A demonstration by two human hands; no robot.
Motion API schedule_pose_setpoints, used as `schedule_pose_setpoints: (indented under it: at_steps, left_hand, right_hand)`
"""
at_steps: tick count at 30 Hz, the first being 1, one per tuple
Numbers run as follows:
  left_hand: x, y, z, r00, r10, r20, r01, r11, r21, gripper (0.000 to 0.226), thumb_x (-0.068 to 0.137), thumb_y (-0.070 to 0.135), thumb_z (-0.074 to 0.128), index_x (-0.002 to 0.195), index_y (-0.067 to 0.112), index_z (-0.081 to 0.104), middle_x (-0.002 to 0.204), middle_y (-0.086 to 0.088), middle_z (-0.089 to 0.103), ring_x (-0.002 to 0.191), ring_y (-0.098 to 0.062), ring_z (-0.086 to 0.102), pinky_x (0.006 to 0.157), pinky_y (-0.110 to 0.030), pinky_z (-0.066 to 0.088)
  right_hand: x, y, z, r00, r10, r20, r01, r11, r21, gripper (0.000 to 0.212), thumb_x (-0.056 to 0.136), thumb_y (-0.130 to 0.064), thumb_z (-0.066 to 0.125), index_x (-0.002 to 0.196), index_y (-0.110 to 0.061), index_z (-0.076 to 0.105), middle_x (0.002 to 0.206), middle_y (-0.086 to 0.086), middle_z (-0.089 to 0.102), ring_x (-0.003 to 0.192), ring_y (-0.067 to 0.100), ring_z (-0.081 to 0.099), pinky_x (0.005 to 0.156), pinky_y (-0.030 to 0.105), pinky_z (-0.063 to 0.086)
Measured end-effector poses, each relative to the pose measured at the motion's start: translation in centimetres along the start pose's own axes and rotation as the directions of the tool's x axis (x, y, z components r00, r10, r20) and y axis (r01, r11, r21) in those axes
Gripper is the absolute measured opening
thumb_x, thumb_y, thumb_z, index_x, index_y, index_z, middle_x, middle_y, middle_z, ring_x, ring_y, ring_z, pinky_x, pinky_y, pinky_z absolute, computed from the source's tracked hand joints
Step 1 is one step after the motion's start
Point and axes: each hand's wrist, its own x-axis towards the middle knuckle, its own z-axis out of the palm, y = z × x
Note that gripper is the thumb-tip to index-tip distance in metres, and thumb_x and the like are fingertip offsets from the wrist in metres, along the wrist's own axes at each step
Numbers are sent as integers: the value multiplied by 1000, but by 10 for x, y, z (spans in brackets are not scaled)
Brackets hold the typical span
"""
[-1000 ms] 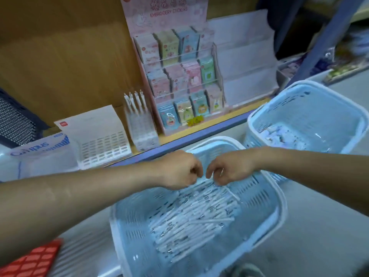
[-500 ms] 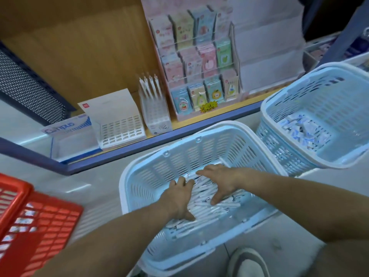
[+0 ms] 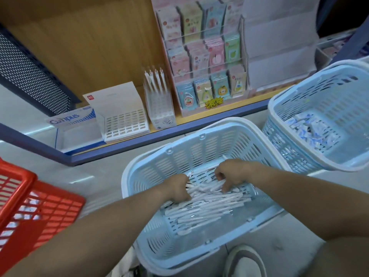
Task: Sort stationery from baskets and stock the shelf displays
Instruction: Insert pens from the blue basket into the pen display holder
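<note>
In the blue basket [image 3: 159, 148] my left hand [image 3: 177, 188] grips white pens [image 3: 209, 206] to bundle them; my right hand [image 3: 233, 172] curls over more, grip unclear.

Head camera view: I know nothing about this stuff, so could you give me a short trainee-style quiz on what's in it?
1. True or false: the red basket sits left of the middle blue basket.
2. The left hand and right hand are down among: A white pens; B sticker packs; C notebooks.
3. How many blue baskets are visible?
Key: 1 true; 2 A; 3 two, counting the right blue basket.
</note>
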Motion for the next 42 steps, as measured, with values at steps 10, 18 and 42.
schedule_pose_setpoints:
  at_steps: [10,18,42]
  left_hand:
    - [-35,8,-58,991,117,69,-107,985,-133,21,103,36,42,104,17,48,79,3,50,68,-13,48,58,-26,37]
    - [-78,7,-111,958,140,250,-45,935,-351,27,102,37,45,95,12,54,65,1,45,53,-13,39,50,-24,34]
    - [-111,-73,-239,985,143,-94,-171,811,-559,32,100,33,51,107,2,54,60,1,36,50,-12,27,45,-23,24]
  right_hand:
    - [-12,0,-10,999,-14,32,16,998,-60,26,97,-31,53,121,-22,54,115,-1,62,104,20,58,88,34,43]
    - [-37,-4,-36,996,-91,20,56,757,651,13,94,-21,62,106,-15,60,89,-1,66,75,10,61,68,23,49]
    - [-90,-94,-160,961,-85,-265,277,373,885,16,94,-25,64,96,-12,55,53,1,47,40,11,34,39,19,27]
